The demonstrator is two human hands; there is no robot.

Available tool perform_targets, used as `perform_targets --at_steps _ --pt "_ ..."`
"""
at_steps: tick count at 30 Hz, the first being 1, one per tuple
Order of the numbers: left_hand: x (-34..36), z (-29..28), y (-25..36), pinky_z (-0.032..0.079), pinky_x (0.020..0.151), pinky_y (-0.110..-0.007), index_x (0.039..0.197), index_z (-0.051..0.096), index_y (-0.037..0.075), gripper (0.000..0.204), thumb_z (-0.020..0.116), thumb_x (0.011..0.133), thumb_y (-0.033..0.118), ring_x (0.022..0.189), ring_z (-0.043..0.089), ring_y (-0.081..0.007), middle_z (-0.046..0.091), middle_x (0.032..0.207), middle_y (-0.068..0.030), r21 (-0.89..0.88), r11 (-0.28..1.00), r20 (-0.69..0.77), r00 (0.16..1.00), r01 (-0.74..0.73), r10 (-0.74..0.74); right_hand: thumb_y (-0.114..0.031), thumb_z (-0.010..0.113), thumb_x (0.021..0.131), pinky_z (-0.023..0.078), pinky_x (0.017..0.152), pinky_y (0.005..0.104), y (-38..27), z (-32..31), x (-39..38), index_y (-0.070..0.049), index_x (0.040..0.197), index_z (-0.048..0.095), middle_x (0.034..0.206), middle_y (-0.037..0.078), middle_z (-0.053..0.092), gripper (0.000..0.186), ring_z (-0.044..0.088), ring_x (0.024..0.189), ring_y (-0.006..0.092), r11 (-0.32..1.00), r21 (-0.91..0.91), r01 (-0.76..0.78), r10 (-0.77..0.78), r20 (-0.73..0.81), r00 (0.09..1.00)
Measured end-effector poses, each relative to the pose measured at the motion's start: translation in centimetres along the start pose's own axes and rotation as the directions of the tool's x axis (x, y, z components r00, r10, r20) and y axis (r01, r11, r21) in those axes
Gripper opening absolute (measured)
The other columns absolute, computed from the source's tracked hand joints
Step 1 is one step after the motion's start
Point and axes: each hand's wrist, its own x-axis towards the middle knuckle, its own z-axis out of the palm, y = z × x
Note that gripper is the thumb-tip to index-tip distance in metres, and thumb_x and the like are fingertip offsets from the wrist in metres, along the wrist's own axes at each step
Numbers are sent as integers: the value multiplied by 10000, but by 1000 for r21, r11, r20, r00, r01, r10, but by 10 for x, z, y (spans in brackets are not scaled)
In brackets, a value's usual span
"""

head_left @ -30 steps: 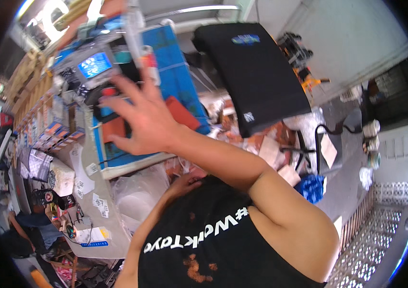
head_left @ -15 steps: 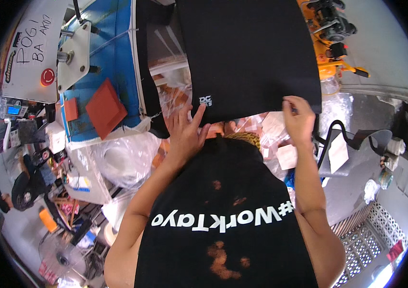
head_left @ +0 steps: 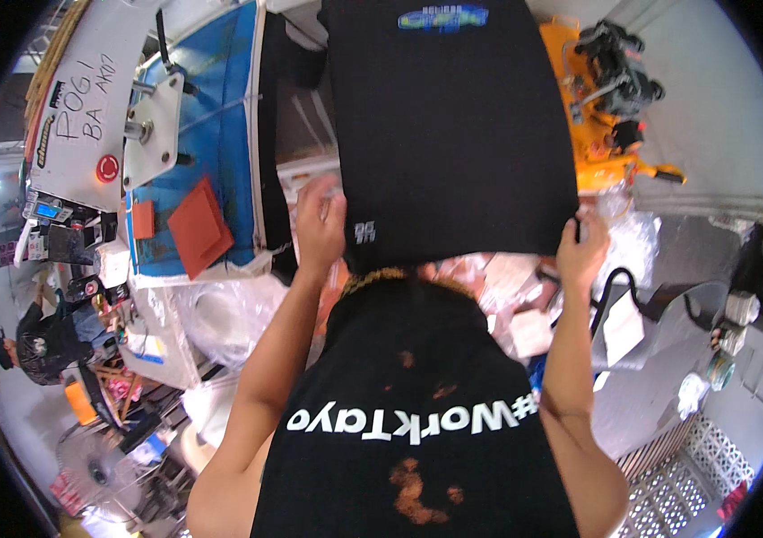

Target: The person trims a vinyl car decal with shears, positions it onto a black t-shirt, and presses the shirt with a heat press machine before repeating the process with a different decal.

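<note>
A black garment point(head_left: 453, 143) with a blue-green print near its upper end and a small pale print at a lower corner is spread flat in front of me. My left hand point(head_left: 320, 215) is at its lower left edge, fingers curled closed on the fabric. My right hand point(head_left: 582, 240) grips the lower right corner, with fingers closed round the edge. Left of the garment is a blue padded press surface point(head_left: 193, 152) with reddish square pads point(head_left: 200, 224) and a white metal plate point(head_left: 150, 130) with bolts.
A white control panel point(head_left: 86, 108) with a red button stands at the left. A yellow machine point(head_left: 592, 166) is at the right, above a grey surface point(head_left: 668, 350) with a black bent frame. At lower left, another person point(head_left: 45, 350) works near a cluttered bench and a fan point(head_left: 104, 475).
My right hand has come from over the blue surface to the garment's right corner; my left hand has risen to its left edge. Both hands' fingers have closed on the fabric.
</note>
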Motion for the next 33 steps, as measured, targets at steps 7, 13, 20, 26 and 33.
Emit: perform_targets --at_steps 7,13,20,26,33 --pt "210 47 -8 306 1155 -470 1471 434 47 845 393 949 710 1356 449 -318 478 1488 -146 -534 117 713 521 837 -470 -50 704 799 401 1022 495 -99 -12 19 -32 1051 666 1211 184 601 255 558 1149 383 990 82 111 -108 -32 994" --pt "337 57 -86 447 1056 -467 1316 530 37 463 661 949 287 1183 588 -331 614 1280 -151 -891 131 378 870 435 -317 0 699 788 492 926 420 -137 -28 21 -13 948 686 1063 157 666 162 628 1027 327 960 280 -9 -13 77 997" --pt "234 43 180 530 756 -376 968 652 16 192 735 832 123 852 659 -212 685 897 -77 -333 924 254 925 -191 282 -293 603 983 542 910 409 -106 -45 135 6 1088 673 1075 151 702 325 680 999 246 -42 791 -610 151 609 779" --pt "126 72 271 485 985 -427 1015 672 43 268 714 754 0 1127 616 -321 667 1166 -146 -712 397 217 356 -579 909 51 490 759 551 834 361 -132 -151 217 12 1113 650 1008 84 681 390 661 905 218 242 756 -608 -73 640 765" --pt "38 168 355 323 1123 -476 1318 577 94 771 822 587 76 1341 443 -313 479 1437 -160 -601 169 586 -287 -781 757 -368 713 835 464 582 354 -137 -346 142 50 976 657 770 85 648 445 609 684 199 701 713 -30 -702 697 148"
